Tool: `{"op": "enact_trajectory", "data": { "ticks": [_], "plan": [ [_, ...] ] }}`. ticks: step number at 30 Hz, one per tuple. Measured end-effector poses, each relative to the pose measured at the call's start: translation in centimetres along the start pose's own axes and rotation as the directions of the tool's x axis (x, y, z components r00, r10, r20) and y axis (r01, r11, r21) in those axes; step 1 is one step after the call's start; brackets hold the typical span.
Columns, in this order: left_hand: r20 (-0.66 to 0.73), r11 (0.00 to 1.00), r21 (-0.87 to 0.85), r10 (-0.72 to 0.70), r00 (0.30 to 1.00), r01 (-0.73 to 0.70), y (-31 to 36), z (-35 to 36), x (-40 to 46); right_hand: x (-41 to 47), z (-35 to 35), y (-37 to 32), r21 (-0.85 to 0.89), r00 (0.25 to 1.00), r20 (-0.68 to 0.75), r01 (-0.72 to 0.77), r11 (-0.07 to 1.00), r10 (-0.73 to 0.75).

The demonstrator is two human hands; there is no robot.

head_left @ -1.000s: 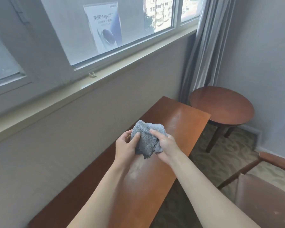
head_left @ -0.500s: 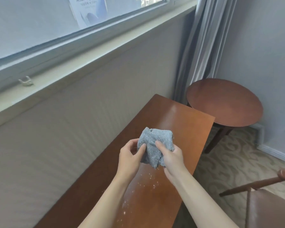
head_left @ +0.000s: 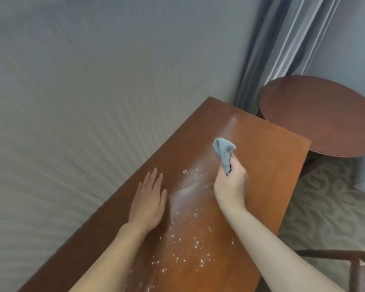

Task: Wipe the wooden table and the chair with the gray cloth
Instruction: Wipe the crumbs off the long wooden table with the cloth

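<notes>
The long wooden table (head_left: 272, 165) runs from the lower left toward the curtain, with white powder and crumbs scattered down its middle. My right hand (head_left: 231, 183) is shut on the bunched gray cloth (head_left: 223, 151), which sticks up out of the fist above the far end of the powder patch. My left hand (head_left: 149, 200) lies flat on the tabletop with fingers apart, left of the powder, holding nothing. A dark wooden chair (head_left: 362, 268) shows only partly at the lower right edge.
A round dark wooden side table (head_left: 325, 116) stands just beyond the long table's far right corner. Gray curtains (head_left: 282, 45) hang behind it. A wall (head_left: 93, 91) runs along the table's left side. Patterned carpet (head_left: 325, 207) covers the floor to the right.
My left hand let go of the cloth and dropped flat onto the table. My right hand kept the cloth alone. The view tilted down, so the window left the frame.
</notes>
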State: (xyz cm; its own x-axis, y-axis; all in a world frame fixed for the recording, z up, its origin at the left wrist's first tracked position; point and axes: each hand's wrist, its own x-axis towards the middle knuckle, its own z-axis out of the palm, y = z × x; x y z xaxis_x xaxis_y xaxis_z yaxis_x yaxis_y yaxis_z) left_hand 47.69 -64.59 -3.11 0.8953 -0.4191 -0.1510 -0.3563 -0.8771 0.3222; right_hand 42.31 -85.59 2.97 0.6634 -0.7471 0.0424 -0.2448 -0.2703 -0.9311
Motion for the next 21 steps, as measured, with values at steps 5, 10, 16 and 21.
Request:
{"op": "enact_trajectory", "data": {
  "ticks": [5,10,16,21],
  "plan": [
    [-0.073,0.995,0.093,0.042,0.996,-0.035,-3.1,4.6,-0.1,1.1,6.9,3.6,-0.377,0.866,0.482,0.344,0.860,-0.135],
    [-0.098,0.981,0.184,0.082,0.992,-0.063,-3.3,5.5,0.1,-2.8,13.2,4.9,-0.489,0.773,0.623,0.508,0.709,-0.124],
    [-0.118,0.979,0.204,0.048,0.992,-0.023,-3.0,5.8,0.1,-2.0,14.3,6.5,-0.589,0.749,0.636,0.628,0.509,-0.188],
    [-0.117,0.982,0.186,0.039,0.992,-0.016,-3.1,6.0,0.1,-0.4,13.8,7.7,-0.645,0.780,0.610,0.592,0.484,-0.141]
  ]
}}
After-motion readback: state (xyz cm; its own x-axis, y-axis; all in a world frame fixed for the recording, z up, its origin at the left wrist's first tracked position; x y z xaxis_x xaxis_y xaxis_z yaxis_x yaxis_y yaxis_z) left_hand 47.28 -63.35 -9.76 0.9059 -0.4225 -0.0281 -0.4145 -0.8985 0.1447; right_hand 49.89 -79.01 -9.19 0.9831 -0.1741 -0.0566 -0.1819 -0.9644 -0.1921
